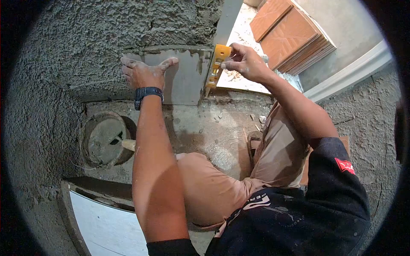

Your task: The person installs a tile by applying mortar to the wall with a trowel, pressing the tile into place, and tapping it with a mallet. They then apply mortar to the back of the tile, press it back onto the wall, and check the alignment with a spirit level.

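A grey tile stands against the rough cement wall at the upper middle. My left hand lies on its left part, fingers spread and thumb stretched to the right, with a dark watch on the wrist. At the tile's right edge, a short yellow spirit level is held upright along the door opening. My right hand grips this level between thumb and fingers from the right side.
A round bucket of wet cement with a trowel handle is at the left. Stacked brown tiles lean beyond the doorway. A white panel lies at the lower left. My bent legs are over the floor.
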The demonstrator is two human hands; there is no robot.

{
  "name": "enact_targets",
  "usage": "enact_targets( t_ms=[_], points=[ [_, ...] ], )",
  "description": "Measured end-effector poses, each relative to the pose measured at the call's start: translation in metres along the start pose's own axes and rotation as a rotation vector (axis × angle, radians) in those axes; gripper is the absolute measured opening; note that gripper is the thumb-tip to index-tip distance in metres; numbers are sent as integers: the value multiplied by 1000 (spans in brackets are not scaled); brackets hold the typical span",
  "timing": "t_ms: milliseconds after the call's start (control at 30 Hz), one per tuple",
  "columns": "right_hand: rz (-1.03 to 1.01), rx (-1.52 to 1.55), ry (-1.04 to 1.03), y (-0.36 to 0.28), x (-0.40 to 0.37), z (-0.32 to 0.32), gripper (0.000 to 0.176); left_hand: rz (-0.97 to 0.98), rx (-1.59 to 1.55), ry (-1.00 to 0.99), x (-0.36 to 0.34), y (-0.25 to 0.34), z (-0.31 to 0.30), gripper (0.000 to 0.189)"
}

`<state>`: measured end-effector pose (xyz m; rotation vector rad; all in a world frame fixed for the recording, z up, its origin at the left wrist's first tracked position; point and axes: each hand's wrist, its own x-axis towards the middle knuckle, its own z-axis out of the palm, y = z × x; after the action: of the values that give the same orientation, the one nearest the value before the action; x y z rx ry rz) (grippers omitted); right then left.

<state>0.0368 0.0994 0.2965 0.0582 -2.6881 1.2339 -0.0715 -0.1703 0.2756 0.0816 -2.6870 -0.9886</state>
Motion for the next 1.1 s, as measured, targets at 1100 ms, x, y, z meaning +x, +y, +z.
enact_targets(
  t_ms=[1100],
  points=[
    [90, -87, 28, -10, -8, 9, 31, -7, -10, -15, -1, 1, 0, 162]
  ],
)
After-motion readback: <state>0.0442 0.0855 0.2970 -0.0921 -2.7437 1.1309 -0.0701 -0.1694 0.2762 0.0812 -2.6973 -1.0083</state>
